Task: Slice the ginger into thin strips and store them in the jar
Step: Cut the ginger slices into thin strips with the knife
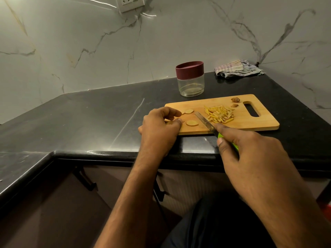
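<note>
Knife (204, 120) gripped by right hand (250, 154), blade on cutting board (250, 122). Ginger slices (192, 123) at board's left end, one seemingly pinched by left hand (159, 126). Thin, light, likely slippery; best pinned flat. Jar (190, 78) behind board, lidded.

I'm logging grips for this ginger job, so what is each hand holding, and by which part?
Right hand grips the knife by its green handle. Left hand holds nothing clearly; its fingertips rest by the ginger slices.
</note>
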